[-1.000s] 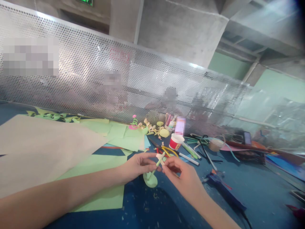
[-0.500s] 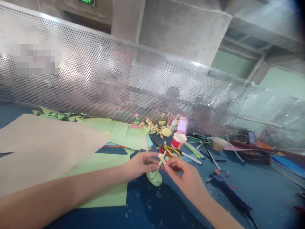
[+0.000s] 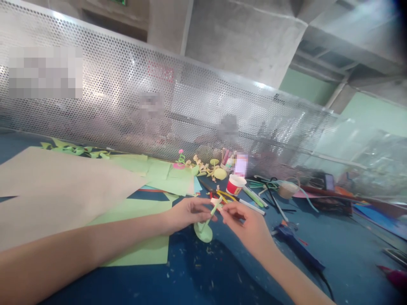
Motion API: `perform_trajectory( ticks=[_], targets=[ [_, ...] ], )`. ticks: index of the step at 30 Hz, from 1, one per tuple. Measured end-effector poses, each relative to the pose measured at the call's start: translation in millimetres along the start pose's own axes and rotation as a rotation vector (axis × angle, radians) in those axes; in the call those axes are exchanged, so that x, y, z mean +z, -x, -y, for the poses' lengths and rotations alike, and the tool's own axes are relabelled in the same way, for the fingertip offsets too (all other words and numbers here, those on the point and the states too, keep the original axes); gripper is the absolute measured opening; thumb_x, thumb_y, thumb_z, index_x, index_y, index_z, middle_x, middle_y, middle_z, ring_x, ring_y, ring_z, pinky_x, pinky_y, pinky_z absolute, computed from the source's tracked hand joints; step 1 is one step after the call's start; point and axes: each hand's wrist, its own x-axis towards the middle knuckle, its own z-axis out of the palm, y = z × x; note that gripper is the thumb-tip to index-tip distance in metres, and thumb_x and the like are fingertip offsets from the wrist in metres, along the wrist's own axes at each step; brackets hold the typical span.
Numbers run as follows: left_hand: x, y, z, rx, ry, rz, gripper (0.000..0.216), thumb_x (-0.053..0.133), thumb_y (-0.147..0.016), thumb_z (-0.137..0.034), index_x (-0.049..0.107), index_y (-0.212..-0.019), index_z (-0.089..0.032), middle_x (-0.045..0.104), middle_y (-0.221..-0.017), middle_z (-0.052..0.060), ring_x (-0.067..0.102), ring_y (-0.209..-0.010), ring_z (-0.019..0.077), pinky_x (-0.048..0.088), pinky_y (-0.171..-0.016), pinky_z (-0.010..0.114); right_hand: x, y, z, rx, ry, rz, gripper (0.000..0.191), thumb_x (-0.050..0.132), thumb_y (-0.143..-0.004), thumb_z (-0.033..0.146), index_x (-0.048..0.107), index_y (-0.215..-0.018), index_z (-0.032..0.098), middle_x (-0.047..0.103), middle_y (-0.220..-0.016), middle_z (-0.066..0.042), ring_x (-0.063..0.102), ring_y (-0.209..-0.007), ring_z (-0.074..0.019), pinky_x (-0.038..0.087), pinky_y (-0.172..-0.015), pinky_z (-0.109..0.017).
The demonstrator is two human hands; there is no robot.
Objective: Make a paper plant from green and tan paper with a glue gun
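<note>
A small green paper stem (image 3: pixel 211 214) stands on a round green paper base (image 3: pixel 203 232) on the blue table. My left hand (image 3: pixel 186 212) pinches the stem from the left. My right hand (image 3: pixel 246 224) comes from the right, its fingers closed around the stem's pale top end. Both hands meet over the base, near the middle of the table.
Large beige paper (image 3: pixel 60 190) and green sheets (image 3: pixel 140 237) lie at left. A red and white cup (image 3: pixel 235 185), pens (image 3: pixel 254 203), scissors and paper scraps lie behind my hands. A dark glue gun (image 3: pixel 295 248) lies at right. A perforated metal screen (image 3: pixel 159 106) runs along the table's back.
Both hands stay on the stem; my right fingers have shifted slightly along its top. The camera has tilted a little.
</note>
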Motion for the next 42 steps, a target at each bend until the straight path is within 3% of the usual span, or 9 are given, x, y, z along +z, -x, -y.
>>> perform_trajectory(
  ticks=[22,36,42],
  targets=[
    [0,1,1,0.026,-0.011,0.003,0.048,0.063,-0.072,-0.035,0.053,-0.116,-0.018,0.068,-0.087,0.008,0.053,-0.064,0.0113,0.04,-0.067,0.026,-1,2,11,-0.006,-0.02,0.023,0.01,0.052,-0.077,0.028,0.056,-0.074,0.02,0.064,-0.064,-0.001,0.062,-0.061,-0.0152,0.05,-0.061,-0.026],
    [0,4,-8,0.024,-0.021,-0.011,0.041,0.061,-0.075,-0.033,0.056,-0.114,-0.021,0.068,-0.084,0.006,0.055,-0.068,0.012,0.039,-0.066,0.024,2,-6,13,0.107,-0.232,0.1,0.014,0.053,-0.079,0.033,0.054,-0.077,0.019,0.067,-0.072,-0.002,0.065,-0.068,-0.0164,0.049,-0.066,-0.025],
    [-1,2,-9,0.012,0.003,-0.017,0.042,0.061,-0.075,-0.034,0.055,-0.115,-0.02,0.067,-0.082,0.005,0.055,-0.068,0.0114,0.039,-0.065,0.023,10,-10,-1,0.204,-0.431,0.142,0.021,0.055,-0.078,0.038,0.052,-0.086,0.018,0.067,-0.074,-0.003,0.063,-0.072,-0.018,0.047,-0.067,-0.028]
  ],
)
